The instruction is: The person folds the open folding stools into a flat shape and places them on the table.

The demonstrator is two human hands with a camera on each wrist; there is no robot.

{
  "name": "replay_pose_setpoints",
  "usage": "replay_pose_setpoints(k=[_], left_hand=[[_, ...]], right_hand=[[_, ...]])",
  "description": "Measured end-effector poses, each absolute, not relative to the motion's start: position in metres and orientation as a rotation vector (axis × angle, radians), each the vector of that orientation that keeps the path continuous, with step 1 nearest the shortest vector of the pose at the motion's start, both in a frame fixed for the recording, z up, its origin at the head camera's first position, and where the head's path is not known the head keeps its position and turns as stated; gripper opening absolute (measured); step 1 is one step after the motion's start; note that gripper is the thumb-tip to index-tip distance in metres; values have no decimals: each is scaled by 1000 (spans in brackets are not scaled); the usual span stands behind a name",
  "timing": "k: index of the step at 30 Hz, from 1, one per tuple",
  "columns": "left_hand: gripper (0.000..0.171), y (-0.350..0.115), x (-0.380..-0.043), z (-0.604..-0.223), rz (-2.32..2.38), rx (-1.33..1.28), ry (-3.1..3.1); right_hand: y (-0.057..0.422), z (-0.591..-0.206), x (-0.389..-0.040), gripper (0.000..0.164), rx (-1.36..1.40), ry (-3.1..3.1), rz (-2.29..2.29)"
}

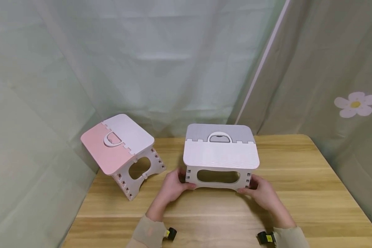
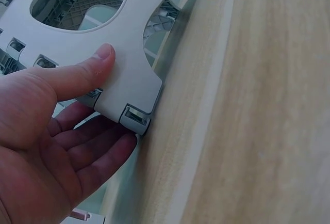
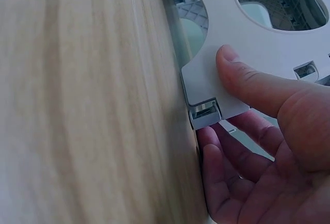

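A grey and white folding step stool (image 1: 221, 155) stands unfolded on its legs, its white half and front panel toward me. My left hand (image 1: 174, 186) grips the lower left corner of that stool; in the left wrist view the thumb (image 2: 85, 74) lies on the white front panel and the fingers curl behind the leg edge. On the lower right corner, my right hand (image 1: 261, 193) holds the same way, its thumb (image 3: 247, 82) pressed on the panel and the fingers bent behind. The stool's feet appear to rest on the table.
A pink and white folding stool (image 1: 117, 144) stands unfolded at the left, turned at an angle. Both stools are on a wooden table (image 1: 210, 220). Pale curtains (image 1: 161, 62) hang close behind the table and at both sides, with flowers printed at the right.
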State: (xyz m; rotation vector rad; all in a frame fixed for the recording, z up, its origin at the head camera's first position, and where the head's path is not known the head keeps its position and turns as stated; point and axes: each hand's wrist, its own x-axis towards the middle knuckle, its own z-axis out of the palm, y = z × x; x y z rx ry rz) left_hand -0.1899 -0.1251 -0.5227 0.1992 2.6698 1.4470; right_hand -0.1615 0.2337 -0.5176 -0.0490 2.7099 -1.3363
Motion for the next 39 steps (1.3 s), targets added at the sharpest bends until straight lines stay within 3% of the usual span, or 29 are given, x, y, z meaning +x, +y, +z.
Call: replay_pose_setpoints(k=[39], left_hand=[[45,-125,-186,-524,1475,222,2670]], right_hand=[[234,-521,-161,59,-32,2719,-1324]])
